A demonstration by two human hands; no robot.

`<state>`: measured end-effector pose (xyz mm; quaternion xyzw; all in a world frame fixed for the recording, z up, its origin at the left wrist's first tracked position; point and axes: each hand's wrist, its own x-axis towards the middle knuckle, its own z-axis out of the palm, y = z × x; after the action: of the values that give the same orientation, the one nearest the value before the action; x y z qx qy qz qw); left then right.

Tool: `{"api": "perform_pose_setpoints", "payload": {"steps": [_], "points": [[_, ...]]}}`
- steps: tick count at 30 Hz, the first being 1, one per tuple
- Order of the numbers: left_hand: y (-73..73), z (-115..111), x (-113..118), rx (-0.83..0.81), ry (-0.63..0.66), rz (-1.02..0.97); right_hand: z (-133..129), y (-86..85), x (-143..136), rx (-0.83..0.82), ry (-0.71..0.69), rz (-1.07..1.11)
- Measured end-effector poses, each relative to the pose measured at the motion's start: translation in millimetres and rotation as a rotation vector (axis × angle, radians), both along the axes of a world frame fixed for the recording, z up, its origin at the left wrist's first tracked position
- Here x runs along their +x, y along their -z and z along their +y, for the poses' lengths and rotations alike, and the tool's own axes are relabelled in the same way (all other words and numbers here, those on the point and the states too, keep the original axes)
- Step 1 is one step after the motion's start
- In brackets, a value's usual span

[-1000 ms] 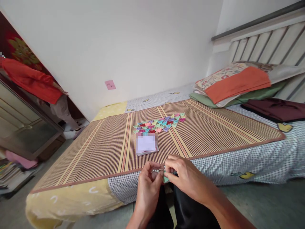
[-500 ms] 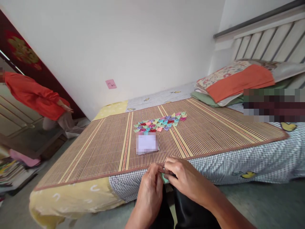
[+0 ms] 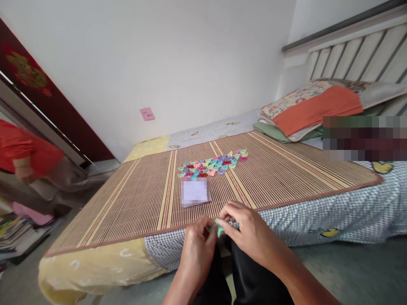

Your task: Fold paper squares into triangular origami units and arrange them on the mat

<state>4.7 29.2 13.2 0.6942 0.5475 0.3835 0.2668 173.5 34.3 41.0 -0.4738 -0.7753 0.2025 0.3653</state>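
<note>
A small piece of light green paper [image 3: 219, 229], apparently folded, is pinched between my two hands just in front of the bed's near edge. My left hand [image 3: 197, 243] is closed on its left side, with thumb and forefinger together. The fingers of my right hand [image 3: 246, 228] grip its upper right part. Beyond my hands lies a small stack of paper [image 3: 195, 192], its top blurred out. Behind that stack, several small folded paper pieces [image 3: 213, 164] in many colours lie in rows on the striped mat [image 3: 140, 203].
The mat covers a bed with a checked and yellow sheet [image 3: 104, 262]. Pillows [image 3: 311, 108] are piled at the right by a slatted headboard [image 3: 365, 55]. At the left, a person in red [image 3: 28, 148] stands near a doorway, with books [image 3: 14, 233] below.
My fingers have shifted on the green paper, and more of it shows between them. The person in red has moved left, toward the edge of view.
</note>
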Motion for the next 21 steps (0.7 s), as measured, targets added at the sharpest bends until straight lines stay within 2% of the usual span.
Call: {"api": "perform_pose_setpoints", "payload": {"steps": [5, 9, 12, 18, 21], "points": [[-0.9, -1.5, 1.9, 0.187, -0.101, -0.051, -3.5, 8.9, -3.8, -0.045, 0.136, 0.173], [-3.6, -5.2, 6.3, 0.263, -0.140, -0.071, -4.4, 22.1, -19.6, -0.072, 0.116, 0.296], [-5.0, -6.8, 9.5, 0.270, -0.141, -0.075, -3.6, 28.6, -28.6, -0.031, 0.117, 0.346], [-4.1, -6.9, 11.9, 0.322, -0.125, -0.060, -0.8, 32.2, -34.6, 0.073, 0.145, 0.354], [-4.1, -7.2, 13.2, 0.374, -0.116, -0.062, -0.5, 31.0, -34.3, 0.055, 0.153, 0.407]]}}
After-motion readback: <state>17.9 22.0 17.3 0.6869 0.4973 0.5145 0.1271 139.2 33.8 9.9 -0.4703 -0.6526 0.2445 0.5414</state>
